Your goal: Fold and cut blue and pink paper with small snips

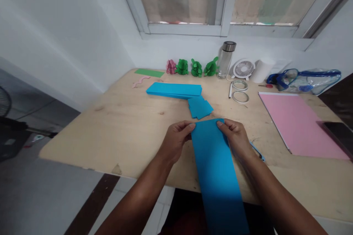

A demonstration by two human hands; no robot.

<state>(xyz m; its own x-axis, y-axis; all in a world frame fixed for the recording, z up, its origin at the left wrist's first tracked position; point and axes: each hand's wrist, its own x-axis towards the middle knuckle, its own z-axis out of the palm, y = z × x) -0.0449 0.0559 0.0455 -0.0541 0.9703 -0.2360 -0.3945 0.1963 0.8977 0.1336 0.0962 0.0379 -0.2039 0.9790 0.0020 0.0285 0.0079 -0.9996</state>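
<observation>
A long strip of blue paper point(213, 161) hangs between my hands, its lower end reaching past the table's front edge toward my lap. My left hand point(178, 137) pinches its top left corner between thumb and fingers. At the top right corner, my right hand point(236, 137) grips it the same way. Just beyond the strip lie small blue paper pieces point(200, 108) in a loose pile. Behind them is a stack of long blue paper strips point(174, 89). Partly covered by my right wrist, a slim light-blue tool point(257, 151) rests on the table.
Along the wall stand green paper figures point(196, 68), a pink paper figure point(171, 67), a glass bottle point(225, 60) and a small fan point(244, 68). Tape rolls point(240, 97) and a white pen point(230, 90) lie before them. Rightward are pink sheets point(298, 125), a phone point(339, 136) and a clear pouch point(309, 79).
</observation>
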